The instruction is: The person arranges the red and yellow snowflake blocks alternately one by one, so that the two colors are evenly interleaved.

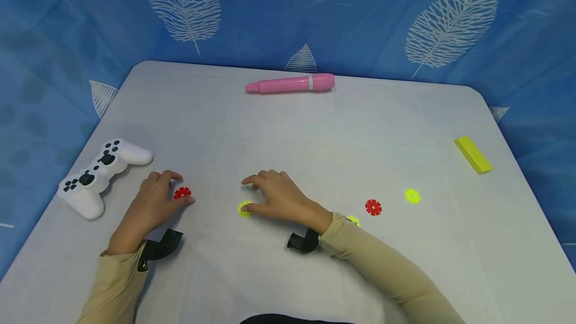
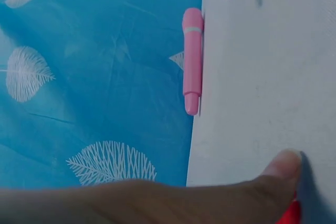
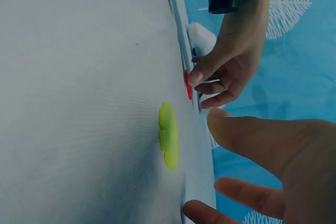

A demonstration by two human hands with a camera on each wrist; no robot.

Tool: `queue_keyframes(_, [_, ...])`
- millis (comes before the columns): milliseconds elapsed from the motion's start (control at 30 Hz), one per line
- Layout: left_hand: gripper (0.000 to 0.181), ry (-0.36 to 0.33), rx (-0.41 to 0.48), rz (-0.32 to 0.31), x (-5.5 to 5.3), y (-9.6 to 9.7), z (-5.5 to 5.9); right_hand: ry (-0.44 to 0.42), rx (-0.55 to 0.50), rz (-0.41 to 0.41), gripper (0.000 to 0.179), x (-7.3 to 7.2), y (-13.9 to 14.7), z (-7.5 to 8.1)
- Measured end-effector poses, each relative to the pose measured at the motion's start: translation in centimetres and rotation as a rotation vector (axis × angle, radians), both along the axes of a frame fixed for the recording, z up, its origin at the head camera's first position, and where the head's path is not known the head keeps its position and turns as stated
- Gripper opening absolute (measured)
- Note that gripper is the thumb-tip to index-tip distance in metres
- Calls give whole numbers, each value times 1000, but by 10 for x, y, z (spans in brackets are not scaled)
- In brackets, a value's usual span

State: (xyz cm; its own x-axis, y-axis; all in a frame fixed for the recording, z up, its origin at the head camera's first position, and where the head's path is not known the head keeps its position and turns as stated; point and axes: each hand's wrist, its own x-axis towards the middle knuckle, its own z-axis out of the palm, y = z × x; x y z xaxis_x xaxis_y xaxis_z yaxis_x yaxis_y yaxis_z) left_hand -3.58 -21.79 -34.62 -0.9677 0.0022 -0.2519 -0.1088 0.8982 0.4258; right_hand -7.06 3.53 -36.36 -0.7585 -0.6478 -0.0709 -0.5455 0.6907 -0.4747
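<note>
My left hand (image 1: 155, 201) is at the left of the white table, thumb and fingers spread around a flat red flower-shaped disc (image 1: 182, 193). That disc lies on the cloth between the fingertips and the thumb. Near the middle, my right hand (image 1: 279, 196) hovers with fingers apart over a yellow-green notched disc (image 1: 243, 209). The thumb overlaps this disc in the head view; in the right wrist view the disc (image 3: 168, 136) sits on the cloth, apart from the thumb tip. Neither hand holds anything.
A white game controller (image 1: 105, 174) lies left of my left hand. A thick pink marker (image 1: 290, 84) rests at the far edge. On the right are a red disc (image 1: 373, 207), a yellow disc (image 1: 412, 196), another partly behind my sleeve (image 1: 354, 220), and a yellow block (image 1: 473, 155).
</note>
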Motion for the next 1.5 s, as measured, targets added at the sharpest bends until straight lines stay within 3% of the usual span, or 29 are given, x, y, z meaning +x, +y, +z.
queue_keyframes(367, [47,-21,62,26,-3,-5,-9,-25,35,22,52,3,-3,1])
queue_keyframes(700, [43,-52,89,41,-5,-9,-13,-53,-2,67,47,10,-7,1])
queue_keyframes(1033, [37,9,86,-12,-5,-10,-11,-23,4,98,43,12,-10,0])
queue_keyframes(1233, [28,11,101,-75,-6,-11,-6,-24,3,113,44,11,-9,-2])
queue_keyframes(1500, [13,3,159,-150,-21,-3,-3,-52,-23,147,45,8,-6,-3])
